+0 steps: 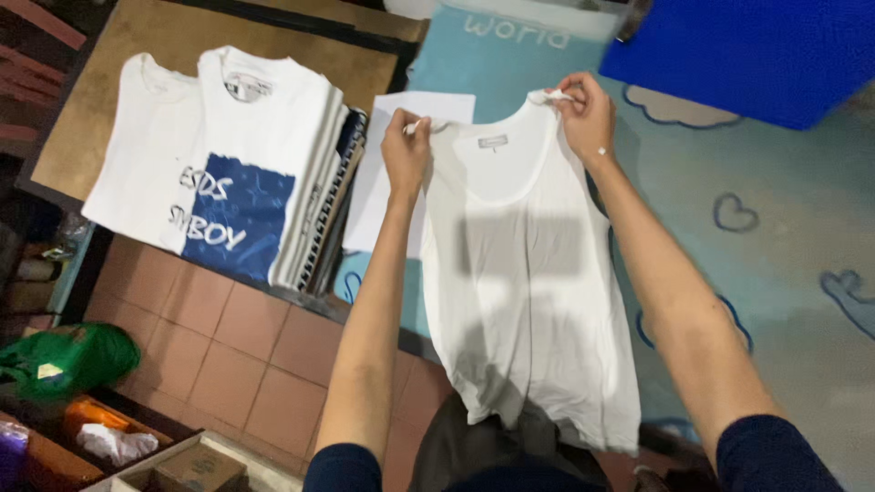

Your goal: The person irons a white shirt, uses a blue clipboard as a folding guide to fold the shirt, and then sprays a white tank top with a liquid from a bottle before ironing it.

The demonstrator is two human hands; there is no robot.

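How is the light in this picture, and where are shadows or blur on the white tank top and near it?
Head view: even indoor light, no strong glare. A soft rectangular shadow crosses the chest of the white tank top, held at its straps by the left hand and right hand. The top edge is motion-blurred around the blue board; the stack of printed T-shirts is fairly sharp.

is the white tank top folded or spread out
Spread out: the white tank top hangs full length, the left hand and right hand each pinching a shoulder strap.
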